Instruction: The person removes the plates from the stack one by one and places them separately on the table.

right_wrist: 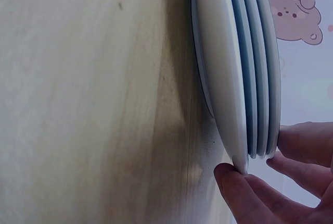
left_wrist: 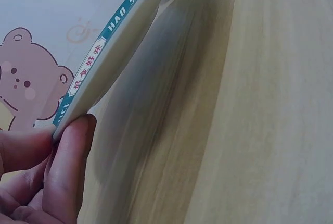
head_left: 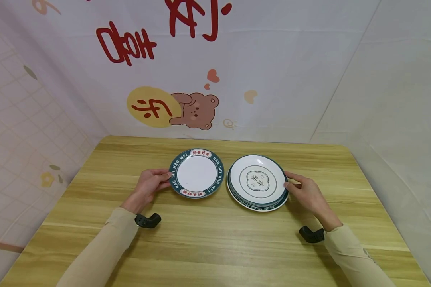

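On the left, my left hand (head_left: 149, 185) pinches the rim of a round plate (head_left: 196, 173) between thumb and fingers. This plate has a white middle and a green lettered rim with red characters. The left wrist view shows the plate's rim (left_wrist: 89, 66) edge-on, held above the table with a shadow below. My right hand (head_left: 309, 193) grips the right edge of a stack of plates (head_left: 257, 181). The top one is white with a flower-shaped emblem. In the right wrist view, the thumb lies against the upper plates (right_wrist: 263, 67), while a fingertip touches under the wider lower plate (right_wrist: 223, 73).
A wood-grain table (head_left: 215, 247) lies beneath the plates and arms. Behind it hangs a pale backdrop (head_left: 291, 67) with red characters and a cartoon bear (head_left: 197, 111). Dark wrist devices (head_left: 148, 221) sit at both sleeve cuffs.
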### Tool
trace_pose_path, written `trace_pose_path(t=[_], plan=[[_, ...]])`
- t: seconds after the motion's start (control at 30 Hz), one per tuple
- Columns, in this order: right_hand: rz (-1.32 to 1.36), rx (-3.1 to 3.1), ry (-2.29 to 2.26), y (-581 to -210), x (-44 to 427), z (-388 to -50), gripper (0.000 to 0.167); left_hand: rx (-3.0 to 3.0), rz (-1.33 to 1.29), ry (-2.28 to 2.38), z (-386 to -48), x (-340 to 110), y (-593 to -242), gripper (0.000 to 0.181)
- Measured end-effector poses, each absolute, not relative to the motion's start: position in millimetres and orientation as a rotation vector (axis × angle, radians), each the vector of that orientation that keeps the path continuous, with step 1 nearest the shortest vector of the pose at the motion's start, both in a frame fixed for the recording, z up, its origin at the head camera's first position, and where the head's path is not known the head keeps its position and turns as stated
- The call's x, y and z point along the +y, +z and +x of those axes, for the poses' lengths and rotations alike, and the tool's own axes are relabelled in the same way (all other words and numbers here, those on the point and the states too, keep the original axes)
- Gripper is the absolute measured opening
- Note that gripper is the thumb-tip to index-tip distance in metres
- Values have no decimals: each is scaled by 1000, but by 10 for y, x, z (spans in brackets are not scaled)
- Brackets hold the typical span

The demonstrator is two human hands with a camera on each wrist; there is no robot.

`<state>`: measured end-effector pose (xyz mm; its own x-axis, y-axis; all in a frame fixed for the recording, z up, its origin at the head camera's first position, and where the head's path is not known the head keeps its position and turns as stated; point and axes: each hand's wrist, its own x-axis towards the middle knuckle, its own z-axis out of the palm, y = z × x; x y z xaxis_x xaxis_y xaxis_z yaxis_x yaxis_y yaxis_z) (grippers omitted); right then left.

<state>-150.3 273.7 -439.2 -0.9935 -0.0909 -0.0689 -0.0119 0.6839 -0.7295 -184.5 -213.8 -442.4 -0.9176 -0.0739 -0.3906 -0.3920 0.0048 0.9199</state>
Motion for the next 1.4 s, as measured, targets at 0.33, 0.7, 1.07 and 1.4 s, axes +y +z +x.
trace_pose_path(t=[0.33,0.7,1.07,1.4], plan=[[-66,2779,-1213,-4383,2726,-1498,50,2036,-486,2005,-1869,-2155,-4436,42],[-69,2782,-1210,-4392,2724,-1504,50,2062,-488,1973,-1880,-2149,-4459,43],[-75,2789,-1203,-4395,2722,-1503,50,2079,-477,1967,-1897,-2145,-4509,43],[-72,2791,-1207,-4392,2717,-1501,50,2105,-447,1923,-1906,-2164,-4542,43]])
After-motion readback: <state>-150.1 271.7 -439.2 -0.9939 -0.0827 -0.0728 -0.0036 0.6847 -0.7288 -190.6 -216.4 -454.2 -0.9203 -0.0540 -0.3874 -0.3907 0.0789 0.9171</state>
